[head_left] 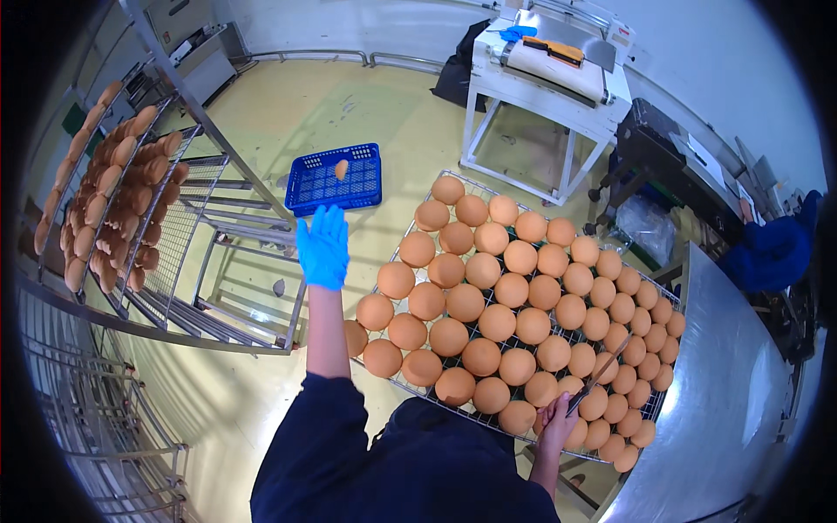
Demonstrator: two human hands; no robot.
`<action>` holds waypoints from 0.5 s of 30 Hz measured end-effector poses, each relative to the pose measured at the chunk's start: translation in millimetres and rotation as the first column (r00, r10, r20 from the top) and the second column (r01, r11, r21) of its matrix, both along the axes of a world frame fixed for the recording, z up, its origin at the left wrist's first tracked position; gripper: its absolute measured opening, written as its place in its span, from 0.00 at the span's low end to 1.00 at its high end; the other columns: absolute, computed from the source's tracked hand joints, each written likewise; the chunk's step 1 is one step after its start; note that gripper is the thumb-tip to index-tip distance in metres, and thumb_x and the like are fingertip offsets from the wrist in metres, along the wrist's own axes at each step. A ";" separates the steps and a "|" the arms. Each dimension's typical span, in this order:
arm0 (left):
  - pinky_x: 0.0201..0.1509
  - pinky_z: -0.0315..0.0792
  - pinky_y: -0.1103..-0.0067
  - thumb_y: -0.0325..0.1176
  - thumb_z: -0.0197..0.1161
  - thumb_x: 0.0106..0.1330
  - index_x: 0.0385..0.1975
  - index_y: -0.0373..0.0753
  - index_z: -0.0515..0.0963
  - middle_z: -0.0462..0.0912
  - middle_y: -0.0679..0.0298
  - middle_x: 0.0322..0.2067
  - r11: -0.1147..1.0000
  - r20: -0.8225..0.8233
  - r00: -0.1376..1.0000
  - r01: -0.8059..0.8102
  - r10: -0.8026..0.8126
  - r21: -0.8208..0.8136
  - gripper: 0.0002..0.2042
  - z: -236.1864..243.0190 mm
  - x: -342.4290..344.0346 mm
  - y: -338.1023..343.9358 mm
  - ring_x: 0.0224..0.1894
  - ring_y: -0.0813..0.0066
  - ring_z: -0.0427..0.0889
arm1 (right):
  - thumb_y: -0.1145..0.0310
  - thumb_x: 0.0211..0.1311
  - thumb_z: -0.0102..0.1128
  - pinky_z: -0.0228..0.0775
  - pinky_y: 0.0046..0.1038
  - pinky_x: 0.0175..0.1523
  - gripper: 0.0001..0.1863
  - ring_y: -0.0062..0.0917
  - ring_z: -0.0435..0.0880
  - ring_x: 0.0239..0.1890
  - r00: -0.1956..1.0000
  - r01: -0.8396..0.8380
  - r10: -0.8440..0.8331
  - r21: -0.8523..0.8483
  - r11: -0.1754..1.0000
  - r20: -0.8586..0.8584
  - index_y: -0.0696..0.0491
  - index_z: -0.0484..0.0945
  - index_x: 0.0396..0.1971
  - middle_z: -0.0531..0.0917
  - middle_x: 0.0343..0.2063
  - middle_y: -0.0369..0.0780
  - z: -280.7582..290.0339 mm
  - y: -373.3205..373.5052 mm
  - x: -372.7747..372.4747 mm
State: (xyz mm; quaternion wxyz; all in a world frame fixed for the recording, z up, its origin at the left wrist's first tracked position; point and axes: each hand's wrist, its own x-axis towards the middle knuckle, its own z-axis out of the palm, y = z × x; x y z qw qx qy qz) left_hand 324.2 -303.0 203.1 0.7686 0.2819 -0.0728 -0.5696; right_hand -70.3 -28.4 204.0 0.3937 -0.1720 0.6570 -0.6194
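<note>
My left hand [323,248], in a blue glove, reaches forward with its palm flat, fingers stretched and nothing in it. Just beyond it is a shallow blue plastic crate [336,206] on the floor. A single round brown bun [341,169] shows edge-on over the crate; whether it is in the air or resting inside, I cannot tell. My bare right hand [558,423] is closed round the dark handle of a long thin-bladed knife [602,373]. The blade lies over rows of round brown buns [497,322] on a wire rack [418,390] in front of me.
At left stands a metal trolley [205,118] with tilted racks of buns [113,187]. A steel table [732,366] adjoins the rack at right. Farther off are a white machine stand [540,113], a black bag [458,74] and another person's blue sleeve [767,253].
</note>
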 end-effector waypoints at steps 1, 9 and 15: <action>0.60 0.63 0.70 0.52 0.43 0.67 0.56 0.34 0.63 0.70 0.52 0.52 0.999 0.002 0.999 0.051 -0.051 -0.010 0.28 -3.8 -10.1 16.4 0.56 0.62 0.69 | 0.60 0.67 0.46 0.58 0.15 0.20 0.13 0.11 0.57 0.11 1.000 -0.005 0.005 0.008 1.000 -0.004 0.52 0.63 0.26 0.60 0.11 0.29 0.8 2.8 -2.7; 0.41 0.75 0.78 0.40 0.51 0.67 0.44 0.36 0.73 0.79 0.62 0.35 0.983 0.044 0.989 0.135 -0.142 0.123 0.15 -11.8 -118.6 121.3 0.37 0.73 0.78 | 0.50 0.69 0.35 0.56 0.15 0.21 0.20 0.11 0.55 0.11 0.993 0.044 -0.016 -0.250 0.967 0.114 0.53 0.65 0.42 0.59 0.12 0.30 9.4 22.5 -38.5; 0.31 0.73 0.82 0.38 0.51 0.67 0.32 0.40 0.74 0.78 0.68 0.27 0.992 0.211 0.970 0.126 -0.119 -0.022 0.10 -9.7 -187.8 144.1 0.28 0.80 0.76 | 0.60 0.69 0.40 0.62 0.20 0.25 0.17 0.18 0.68 0.22 0.951 0.289 -0.310 -0.364 0.886 0.001 0.51 0.58 0.53 0.69 0.26 0.36 31.3 67.5 -138.4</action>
